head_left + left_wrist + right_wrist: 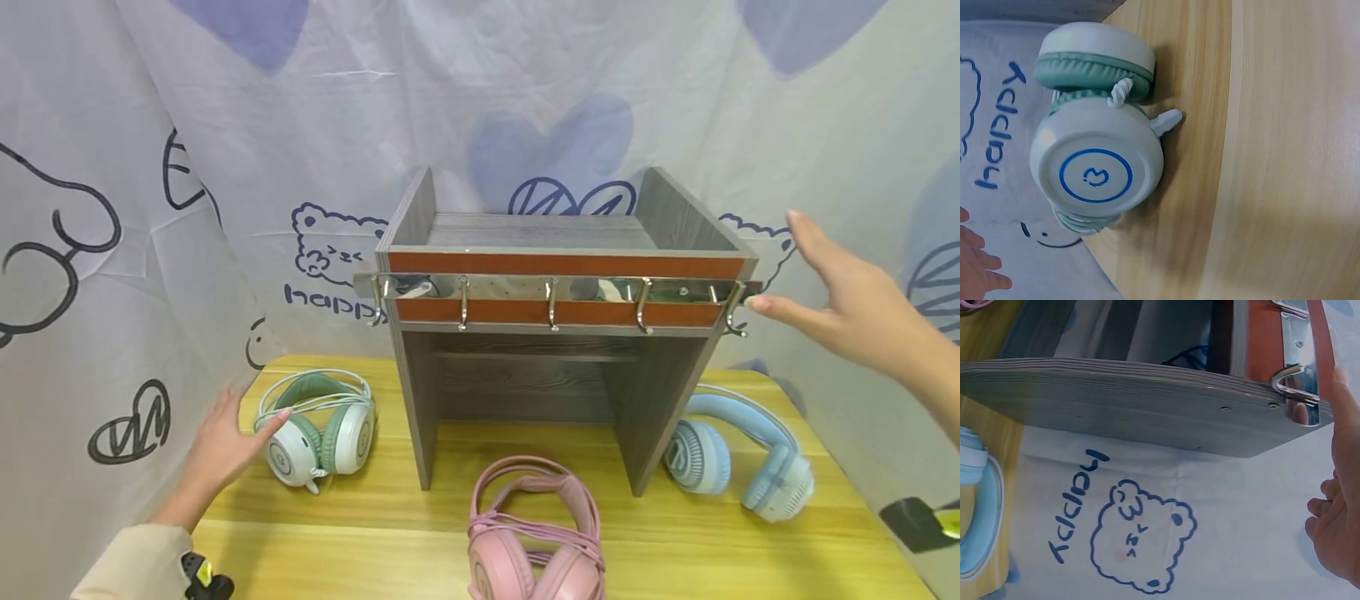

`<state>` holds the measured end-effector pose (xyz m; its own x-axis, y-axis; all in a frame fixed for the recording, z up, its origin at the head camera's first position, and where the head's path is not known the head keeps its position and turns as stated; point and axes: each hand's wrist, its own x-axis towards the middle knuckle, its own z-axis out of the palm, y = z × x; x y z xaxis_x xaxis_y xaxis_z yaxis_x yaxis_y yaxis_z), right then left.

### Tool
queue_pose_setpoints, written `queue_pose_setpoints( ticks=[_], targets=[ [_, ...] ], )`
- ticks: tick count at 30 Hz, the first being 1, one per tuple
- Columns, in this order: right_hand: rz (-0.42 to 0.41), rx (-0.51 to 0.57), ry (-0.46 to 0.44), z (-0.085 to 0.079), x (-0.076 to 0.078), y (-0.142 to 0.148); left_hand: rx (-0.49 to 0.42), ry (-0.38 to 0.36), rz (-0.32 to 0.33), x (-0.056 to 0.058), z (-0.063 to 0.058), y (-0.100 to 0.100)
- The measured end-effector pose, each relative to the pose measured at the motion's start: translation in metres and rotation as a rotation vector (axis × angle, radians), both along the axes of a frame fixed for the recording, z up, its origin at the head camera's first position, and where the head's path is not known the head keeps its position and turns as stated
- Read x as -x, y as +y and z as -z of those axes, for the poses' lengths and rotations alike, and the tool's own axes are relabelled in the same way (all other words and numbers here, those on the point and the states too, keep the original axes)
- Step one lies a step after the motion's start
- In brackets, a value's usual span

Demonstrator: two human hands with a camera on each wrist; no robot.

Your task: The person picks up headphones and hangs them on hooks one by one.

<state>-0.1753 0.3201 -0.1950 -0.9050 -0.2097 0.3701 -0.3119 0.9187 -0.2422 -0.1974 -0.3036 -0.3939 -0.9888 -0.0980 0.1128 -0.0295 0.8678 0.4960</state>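
Observation:
My left hand [221,446] is at the left, fingers spread and thumb out, beside white-and-green headphones [354,437] on the table. In the left wrist view, an oval blue logo marks the near ear cup of these headphones [1096,175]; part of the hand [979,265] shows at the lower left. My right hand [862,308] is raised with spread fingers, its thumb tip close to the right end of a metal hook rail [510,287]. That rail crosses the front of a grey wooden shelf [540,232]. In the right wrist view, a fingertip of this hand [1341,506] overlaps the rail's end.
Pink headphones [498,554], a cord wrapped about them, lie in front of the shelf. Light blue headphones [780,487] lie to its right. The wooden table [360,546] has rounded far corners. White cloth [360,100] with printed hearts and bears hangs behind and at both sides.

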Motion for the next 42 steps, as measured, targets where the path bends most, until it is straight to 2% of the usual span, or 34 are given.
queue_pose_setpoints(
  ticks=[4,11,16,20,27,36,42],
  targets=[
    [-0.007,0.009,0.005,-0.006,0.007,-0.007,-0.095,-0.057,-0.039,0.001,0.009,-0.008],
    [-0.032,0.005,0.036,-0.006,0.017,-0.016,-0.245,-0.182,-0.098,0.007,0.025,-0.012],
    [-0.035,-0.056,0.129,-0.007,0.02,-0.019,-0.316,-0.172,-0.14,0.015,0.036,-0.011],
    [-0.022,-0.108,0.154,-0.008,0.02,-0.021,-0.37,-0.14,-0.181,0.021,0.046,-0.01],
    [-0.027,-0.126,0.164,-0.008,0.019,-0.024,-0.472,-0.075,-0.329,0.029,0.058,-0.01],
    [-0.031,-0.134,0.193,-0.008,0.018,-0.025,-0.606,-0.1,-0.461,0.038,0.068,-0.011],
    [-0.045,-0.118,0.202,-0.008,0.018,-0.027,-0.679,-0.134,-0.523,0.044,0.071,-0.011]
  ],
)
